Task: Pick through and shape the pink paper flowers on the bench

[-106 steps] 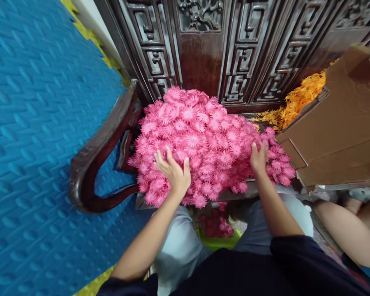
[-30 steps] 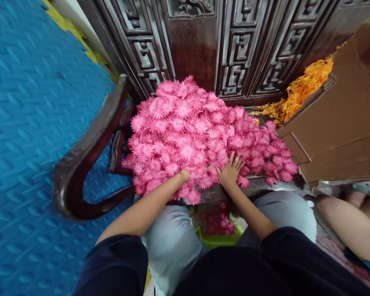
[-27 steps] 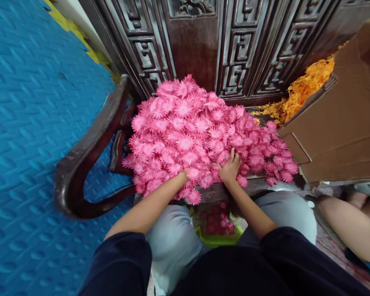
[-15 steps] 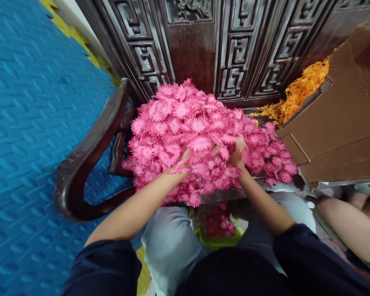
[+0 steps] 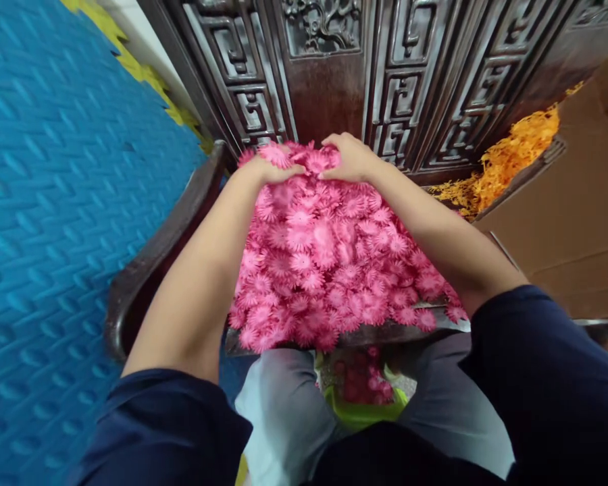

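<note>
Pink daisy-like flower heads point(image 5: 304, 256), artificial by the look, heaped loose on wooden bench seat point(image 5: 369, 336), up against carved backrest point(image 5: 329, 94). Cupped at far top of heap by left hand point(image 5: 278, 165) and right hand point(image 5: 349, 158), facing each other, with blooms between. On left, thumb visible but fingers mostly buried in petals; cannot tell if gripped. On right, thumb and fingers bent round blooms, with petals filling the gap; cannot tell if pinched or just cupped. Some blur here. For good handling: go light, use broad cupped palms rather than pinching, given thin-looking petals, likely to crush or hook together. Better to work both sides evenly, press inward gently; looks loose, could slide toward front edge, with some heads hanging over it. Watch backrest just beyond fingertips, leaving little room to reach further. Also around: curved armrest point(image 5: 165, 239) beside left forearm point(image 5: 197, 270), limiting outward swing; cardboard box point(image 5: 567, 229) past right forearm point(image 5: 436, 223), crowding that side; orange artificial foliage point(image 5: 519, 158) between box and backrest, could mix in. Below, between knees point(image 5: 284, 391), lime-green bin point(image 5: 367, 415) with more pink heads, shadowed. Beyond armrest, blue textured mat point(image 5: 55, 223), out of the way.
</note>
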